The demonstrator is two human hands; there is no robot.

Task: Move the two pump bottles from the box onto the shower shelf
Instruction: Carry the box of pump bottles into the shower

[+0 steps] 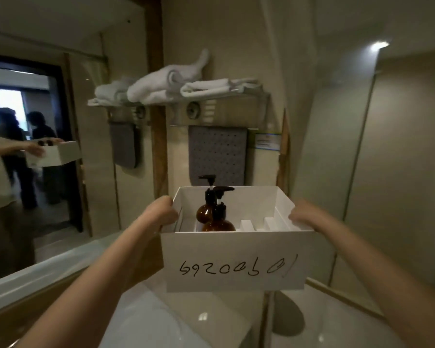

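1. The left hand (pixel 165 212) and right hand (pixel 304 216) hold the white box (pixel 236 257) aloft, fingers clamped on its side walls.
2. The front pump bottle (pixel 219 226) and rear pump bottle (pixel 206 212) stand in its left part.
3. Bathroom: towels (pixel 161 84) on a wall rack (pixel 256 92), mirror (pixel 35 192) left.

A box (pixel 236 257) sits at the centre, held between two hands: the left hand (pixel 165 210) grips its left wall, the right hand (pixel 303 214) its right wall. In the box's left part stand two pump bottles, the rear pump bottle (pixel 204 212) just behind the front pump bottle (pixel 219 225); dividers (pixel 269 222) lie in its right part. Above and behind the box, a wall shelf (pixel 251 93) carries towels (pixel 161 84), and a mat (pixel 217 154) hangs beneath it. A mirror (pixel 35 209) lies to the left.
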